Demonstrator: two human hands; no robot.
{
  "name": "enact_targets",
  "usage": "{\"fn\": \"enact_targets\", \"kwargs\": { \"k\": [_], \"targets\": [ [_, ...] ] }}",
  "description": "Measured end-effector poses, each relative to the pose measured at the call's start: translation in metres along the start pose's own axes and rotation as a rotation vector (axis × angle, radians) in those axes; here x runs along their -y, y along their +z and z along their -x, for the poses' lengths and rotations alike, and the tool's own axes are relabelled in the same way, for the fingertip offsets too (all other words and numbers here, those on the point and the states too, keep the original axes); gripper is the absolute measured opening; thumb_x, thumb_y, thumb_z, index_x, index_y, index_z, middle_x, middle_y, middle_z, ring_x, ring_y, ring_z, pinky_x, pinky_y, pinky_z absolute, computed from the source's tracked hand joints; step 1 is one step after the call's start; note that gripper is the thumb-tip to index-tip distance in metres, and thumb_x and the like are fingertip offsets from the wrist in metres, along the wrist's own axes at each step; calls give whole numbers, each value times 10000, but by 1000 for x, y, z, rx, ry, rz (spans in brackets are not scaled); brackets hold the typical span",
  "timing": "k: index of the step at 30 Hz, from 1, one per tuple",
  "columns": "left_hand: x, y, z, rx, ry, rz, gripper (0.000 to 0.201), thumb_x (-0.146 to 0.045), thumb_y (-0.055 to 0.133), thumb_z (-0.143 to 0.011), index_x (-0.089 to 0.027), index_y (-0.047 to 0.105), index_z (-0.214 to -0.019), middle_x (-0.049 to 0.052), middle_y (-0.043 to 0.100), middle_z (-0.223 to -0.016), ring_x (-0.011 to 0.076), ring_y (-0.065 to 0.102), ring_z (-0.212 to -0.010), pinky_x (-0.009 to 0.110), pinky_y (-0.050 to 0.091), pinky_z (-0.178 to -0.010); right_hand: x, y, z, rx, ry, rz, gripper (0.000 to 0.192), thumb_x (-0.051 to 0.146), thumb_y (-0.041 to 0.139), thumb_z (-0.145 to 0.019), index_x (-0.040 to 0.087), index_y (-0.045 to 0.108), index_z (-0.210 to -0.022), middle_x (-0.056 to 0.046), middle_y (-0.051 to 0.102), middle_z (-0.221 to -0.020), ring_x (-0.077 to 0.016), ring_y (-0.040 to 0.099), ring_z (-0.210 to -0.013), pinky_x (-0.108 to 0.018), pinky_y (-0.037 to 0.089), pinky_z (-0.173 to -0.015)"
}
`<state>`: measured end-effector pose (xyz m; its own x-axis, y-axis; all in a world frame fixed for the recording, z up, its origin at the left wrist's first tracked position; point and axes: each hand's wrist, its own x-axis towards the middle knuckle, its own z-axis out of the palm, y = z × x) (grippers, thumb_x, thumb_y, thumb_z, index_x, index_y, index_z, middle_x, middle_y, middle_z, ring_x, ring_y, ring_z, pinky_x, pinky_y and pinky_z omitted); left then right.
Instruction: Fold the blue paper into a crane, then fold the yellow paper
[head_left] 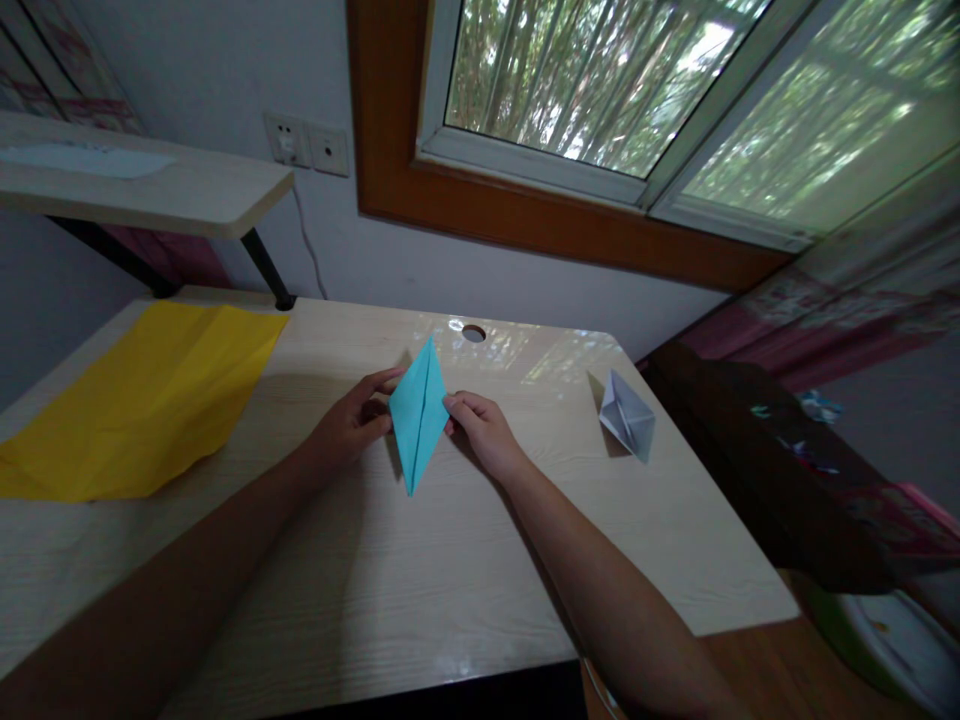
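I see both hands at mid-tabletop point(420, 600), meeting on a teal fold point(417, 412); the fold is a long diamond with a centre crease, one tip pointing far, the other near, and it sits just near of the cable hole point(473, 333). My left hand point(351, 422) pinches the fold's left edge, thumb and fingertips closed on the paper; my right hand point(484, 428) pinches the right edge the same way, fingers curled. Whether the near tip touches the tabletop I cannot tell; a shadow lies beside it. To the far left, a yellow sheet point(142, 400) lies flat and creased, well apart from the hands; to the right, a grey fold point(628, 414) stands on the tabletop, near the right hand but not touching it. A shelf point(150, 185) juts over the far-left corner; a window point(622, 90) fills the far wall, with sockets point(306, 145) to its left.
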<state>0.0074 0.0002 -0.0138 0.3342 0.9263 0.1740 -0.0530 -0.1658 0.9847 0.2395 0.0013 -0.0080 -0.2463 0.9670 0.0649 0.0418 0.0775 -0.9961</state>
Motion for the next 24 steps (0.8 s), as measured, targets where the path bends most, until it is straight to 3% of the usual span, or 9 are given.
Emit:
{"fn": "enact_targets", "kwargs": {
  "k": [3, 7, 10, 19, 24],
  "targets": [
    [5, -3, 0, -6, 30, -67, 587, -227, 677, -847, -340, 565, -1411, 37, 601, -1203, 153, 646, -872, 295, 554, -784, -1, -1, 0, 21, -10, -12, 437, 523, 629, -922, 196, 583, -636, 11, 567, -647, -129, 483, -629, -281, 380, -658],
    [8, -7, -2, 39, 117, -195, 371, -214, 669, -865, -308, 724, -1220, 57, 596, -1170, 206, 628, -1019, 305, 547, -824, -2, -1, 0, 32, -4, 3, 424, 509, 634, -918, 191, 589, -642, 16, 560, -641, -125, 477, -623, -279, 367, -651],
    [9, -9, -4, 75, 153, -215, 315, -223, 669, -884, -313, 747, -1175, 59, 598, -1188, 218, 627, -1066, 320, 550, -847, -3, -1, 0, 35, 4, 2, 434, 530, 640, -907, 190, 589, -643, 17, 553, -640, -125, 471, -621, -277, 355, -636],
    [7, -13, -7, 14, 188, -265, 228, -346, 674, -911, -280, 787, -1099, 67, 663, -1091, 228, 641, -1029, 336, 535, -859, 1, 2, 1, 14, -12, 25, 477, 558, 596, -947, 189, 596, -645, 16, 551, -626, -121, 469, -609, -279, 358, -630],
    [3, -13, -8, -54, 130, -253, 272, -465, 671, -917, -275, 796, -1066, 71, 680, -1093, 231, 649, -1042, 341, 530, -901, -4, 4, 0, -42, -43, -114, 311, 505, 655, -926, 216, 587, -835, 31, 600, -709, -123, 551, -634, -266, 423, -634]
  ]
}}
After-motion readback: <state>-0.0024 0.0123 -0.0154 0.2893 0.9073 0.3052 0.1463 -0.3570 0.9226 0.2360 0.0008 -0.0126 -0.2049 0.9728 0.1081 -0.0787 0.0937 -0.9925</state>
